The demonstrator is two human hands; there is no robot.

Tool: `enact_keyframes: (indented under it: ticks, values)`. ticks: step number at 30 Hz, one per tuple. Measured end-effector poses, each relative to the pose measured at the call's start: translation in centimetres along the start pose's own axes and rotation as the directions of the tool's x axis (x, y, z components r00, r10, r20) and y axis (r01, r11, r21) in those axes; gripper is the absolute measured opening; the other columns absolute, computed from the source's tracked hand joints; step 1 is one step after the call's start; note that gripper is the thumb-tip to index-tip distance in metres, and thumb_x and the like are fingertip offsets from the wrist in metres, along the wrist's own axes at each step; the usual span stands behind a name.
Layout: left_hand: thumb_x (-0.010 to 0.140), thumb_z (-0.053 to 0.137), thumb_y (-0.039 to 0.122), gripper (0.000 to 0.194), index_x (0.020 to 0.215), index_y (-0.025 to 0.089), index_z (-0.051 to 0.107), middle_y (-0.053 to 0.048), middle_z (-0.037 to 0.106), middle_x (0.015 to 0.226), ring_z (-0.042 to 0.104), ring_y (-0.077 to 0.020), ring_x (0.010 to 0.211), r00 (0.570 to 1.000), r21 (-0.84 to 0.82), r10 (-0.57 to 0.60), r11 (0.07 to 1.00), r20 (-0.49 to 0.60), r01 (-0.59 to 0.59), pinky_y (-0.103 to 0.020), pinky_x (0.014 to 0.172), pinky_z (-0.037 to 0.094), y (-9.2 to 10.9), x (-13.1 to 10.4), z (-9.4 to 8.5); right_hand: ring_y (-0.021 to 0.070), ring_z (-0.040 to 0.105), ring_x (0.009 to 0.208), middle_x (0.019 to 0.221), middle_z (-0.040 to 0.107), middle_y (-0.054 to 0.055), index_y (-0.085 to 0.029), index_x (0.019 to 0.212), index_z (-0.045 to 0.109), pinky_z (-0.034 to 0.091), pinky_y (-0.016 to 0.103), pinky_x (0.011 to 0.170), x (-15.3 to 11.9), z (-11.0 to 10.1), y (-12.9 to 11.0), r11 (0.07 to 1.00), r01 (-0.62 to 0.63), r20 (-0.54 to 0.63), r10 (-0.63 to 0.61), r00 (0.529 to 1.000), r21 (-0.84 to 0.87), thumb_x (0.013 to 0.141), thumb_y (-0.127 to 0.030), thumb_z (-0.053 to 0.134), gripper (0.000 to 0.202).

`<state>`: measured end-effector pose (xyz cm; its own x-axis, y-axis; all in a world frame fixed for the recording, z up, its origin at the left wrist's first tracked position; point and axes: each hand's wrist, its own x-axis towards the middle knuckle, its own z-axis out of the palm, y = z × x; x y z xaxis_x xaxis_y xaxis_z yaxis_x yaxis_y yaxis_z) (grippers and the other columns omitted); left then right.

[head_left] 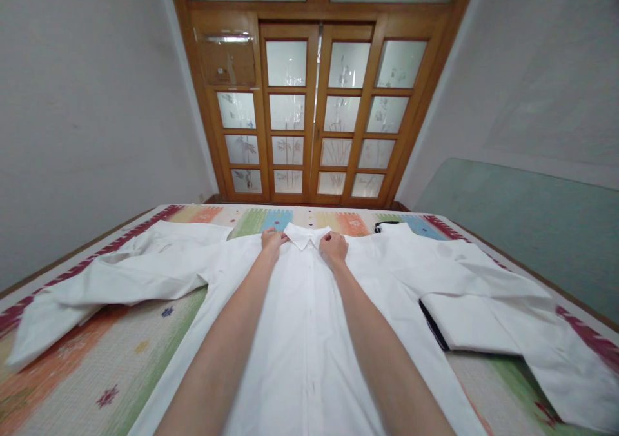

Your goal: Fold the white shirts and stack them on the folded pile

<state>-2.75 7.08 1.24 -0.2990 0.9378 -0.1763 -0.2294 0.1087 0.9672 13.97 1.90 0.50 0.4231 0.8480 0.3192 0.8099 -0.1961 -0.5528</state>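
Head view, and from where I stand the white shirt [285, 320] lies front-up on the patterned cloth [120, 365], left hand [273, 238] and right hand [334, 246] in a narrow grip pinching fabric beside the collar [304, 236], best tensioned evenly.

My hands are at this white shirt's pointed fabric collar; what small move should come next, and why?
I'd probably slide your bare left hand outward and smooth the long white fabric sleeve on that side: it lies visibly creased across the multicoloured patterned cloth, while the pointed white collar looks fairly neat between that hand and your bare right hand.
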Motion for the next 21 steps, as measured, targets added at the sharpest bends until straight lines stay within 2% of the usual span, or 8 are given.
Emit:
enact_keyframes:
  ticks: [3, 5, 8, 11, 13, 17, 19, 21]
  values:
    - [0.076, 0.055, 0.002, 0.035, 0.106, 0.018, 0.048, -0.008, 0.062, 0.095, 0.066, -0.018, 0.088, 0.992, 0.188, 0.12, 0.976, -0.045, -0.11, -0.034, 0.083, 0.053, -0.2, -0.7, -0.4, 0.0236, 0.058, 0.087, 0.086, 0.069, 0.009, -0.019, 0.075, 0.067, 0.035, 0.034, 0.078, -0.2, -0.2, -0.3, 0.999, 0.017, 0.061, -0.015, 0.998, -0.028, 0.076, -0.02, 0.046, 0.021]
    - [0.074, 0.056, 0.003, 0.03, 0.099, 0.018, 0.051, -0.009, 0.061, 0.103, 0.062, -0.0204, 0.101, 0.976, 0.318, 0.217, 0.927, -0.016, -0.201, -0.037, 0.093, 0.047, -0.4, -1.9, -0.8, 0.0238, 0.059, 0.088, 0.085, 0.069, 0.009, -0.019, 0.073, 0.068, 0.034, 0.034, 0.079, -0.2, -0.4, -0.5, 0.999, 0.028, 0.096, -0.023, 0.995, -0.043, 0.075, -0.02, 0.047, 0.021]
    - [0.074, 0.056, 0.006, 0.019, 0.089, 0.018, 0.054, -0.01, 0.059, 0.11, 0.053, -0.0223, 0.115, 0.938, 0.467, 0.326, 0.816, 0.116, -0.342, -0.037, 0.104, 0.037, -0.9, -4.4, -1.5, 0.0248, 0.06, 0.09, 0.085, 0.07, 0.01, -0.019, 0.073, 0.068, 0.033, 0.036, 0.08, -0.3, -0.6, -0.8, 0.997, 0.052, 0.142, -0.042, 0.989, -0.064, 0.075, -0.022, 0.047, 0.022]
    - [0.075, 0.057, 0.01, 0.013, 0.085, 0.018, 0.058, -0.012, 0.06, 0.114, 0.047, -0.0251, 0.123, 0.896, 0.544, 0.36, 0.712, 0.259, -0.443, -0.038, 0.109, 0.029, -1.6, -7.0, -2.3, 0.0266, 0.059, 0.094, 0.09, 0.07, 0.011, -0.018, 0.077, 0.068, 0.032, 0.037, 0.082, -0.4, -0.8, -1.0, 0.993, 0.085, 0.176, -0.07, 0.982, -0.083, 0.076, -0.025, 0.047, 0.022]
    - [0.079, 0.056, 0.015, 0.017, 0.096, 0.018, 0.06, -0.014, 0.057, 0.125, 0.04, -0.0273, 0.131, 0.855, 0.631, 0.363, 0.577, 0.371, -0.518, -0.041, 0.113, 0.021, -2.0, -8.4, -3.0, 0.0276, 0.058, 0.097, 0.093, 0.07, 0.012, -0.018, 0.079, 0.068, 0.032, 0.038, 0.082, -0.5, -0.9, -1.2, 0.99, 0.111, 0.195, -0.091, 0.977, -0.092, 0.077, -0.026, 0.047, 0.023]
    - [0.091, 0.042, 0.028, 0.041, 0.129, 0.016, 0.049, -0.014, 0.04, 0.147, 0.027, -0.03, 0.14, 0.773, 0.772, 0.262, 0.13, 0.578, -0.622, -0.047, 0.115, 0.015, -2.4, -10.0, -4.7, 0.0272, 0.056, 0.099, 0.095, 0.069, 0.009, -0.019, 0.079, 0.066, 0.033, 0.037, 0.081, -0.6, -1.1, -1.2, 0.981, 0.165, 0.233, -0.139, 0.962, -0.097, 0.079, -0.029, 0.05, 0.02]
    - [0.092, 0.037, 0.031, 0.046, 0.136, 0.017, 0.044, -0.013, 0.037, 0.149, 0.026, -0.029, 0.141, 0.759, 0.776, 0.237, 0.032, 0.606, -0.63, -0.046, 0.115, 0.017, -2.3, -10.5, -5.4, 0.0262, 0.055, 0.098, 0.093, 0.069, 0.007, -0.019, 0.077, 0.065, 0.033, 0.036, 0.08, -0.7, -1.3, -1.1, 0.977, 0.193, 0.251, -0.165, 0.954, -0.093, 0.078, -0.035, 0.054, 0.02]
    - [0.093, 0.035, 0.031, 0.049, 0.139, 0.016, 0.042, -0.013, 0.037, 0.149, 0.027, -0.0287, 0.14, 0.748, 0.773, 0.243, -0.011, 0.618, -0.635, -0.047, 0.115, 0.018, -2.2, -11.1, -6.0, 0.025, 0.055, 0.096, 0.091, 0.068, 0.005, -0.02, 0.076, 0.064, 0.033, 0.034, 0.08, -0.9, -1.5, -0.9, 0.97, 0.224, 0.265, -0.194, 0.945, -0.089, 0.077, -0.042, 0.058, 0.023]
